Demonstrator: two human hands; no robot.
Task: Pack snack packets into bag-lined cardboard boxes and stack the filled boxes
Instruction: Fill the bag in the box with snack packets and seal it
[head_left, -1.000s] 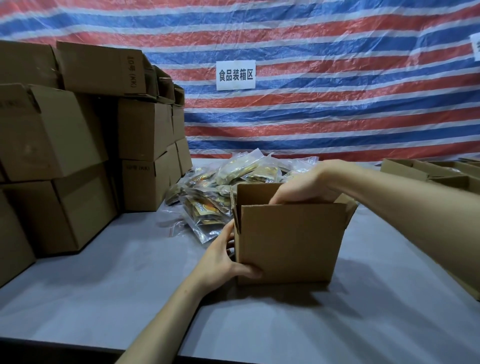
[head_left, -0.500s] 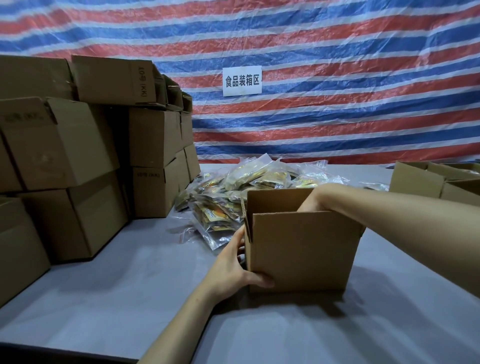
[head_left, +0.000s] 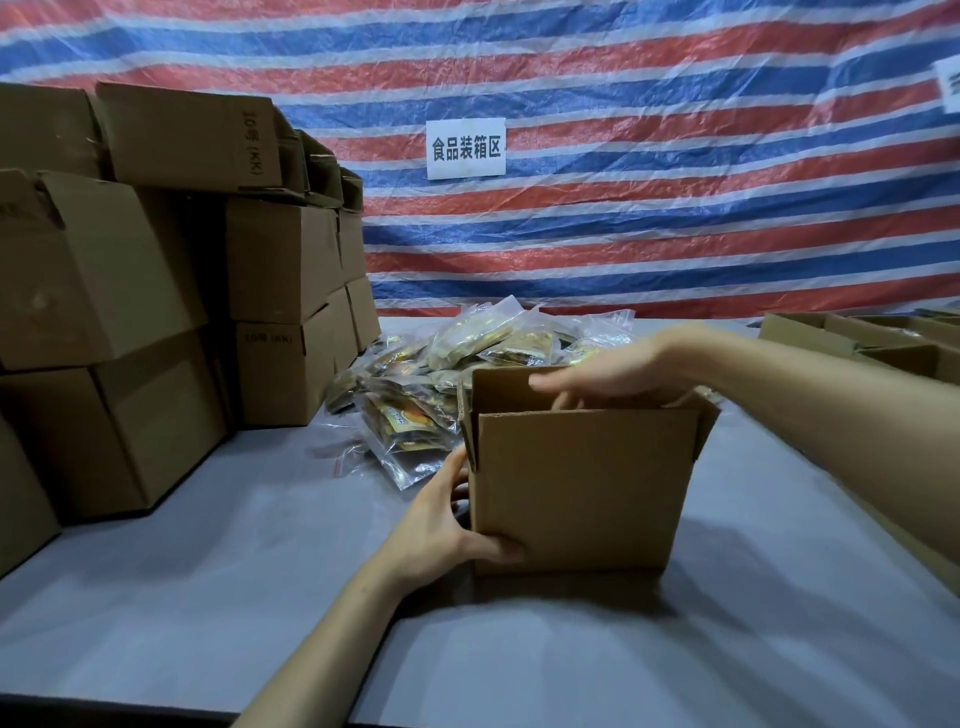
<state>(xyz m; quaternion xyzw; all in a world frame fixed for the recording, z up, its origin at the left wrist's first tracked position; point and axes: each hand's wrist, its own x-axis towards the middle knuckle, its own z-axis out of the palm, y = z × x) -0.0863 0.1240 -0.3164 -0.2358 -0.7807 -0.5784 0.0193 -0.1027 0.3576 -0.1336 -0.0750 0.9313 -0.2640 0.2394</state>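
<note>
An open cardboard box (head_left: 582, 488) stands upright on the grey table (head_left: 260, 571), its flaps raised. My left hand (head_left: 441, 525) grips the box's lower left corner, thumb across the front face. My right hand (head_left: 602, 371) hovers over the box's open top with its fingers reaching down inside, so the fingertips are hidden; whether it holds anything I cannot tell. A heap of clear-wrapped snack packets (head_left: 467, 358) lies on the table just behind and to the left of the box.
Closed cardboard boxes (head_left: 156, 291) are stacked several high along the left side. More open boxes (head_left: 883, 338) sit at the right edge. A striped tarp with a white sign (head_left: 466, 148) hangs behind the table.
My right hand has risen from deep inside the box to its top opening. The left hand keeps its grip on the corner, and the box stays in place.
</note>
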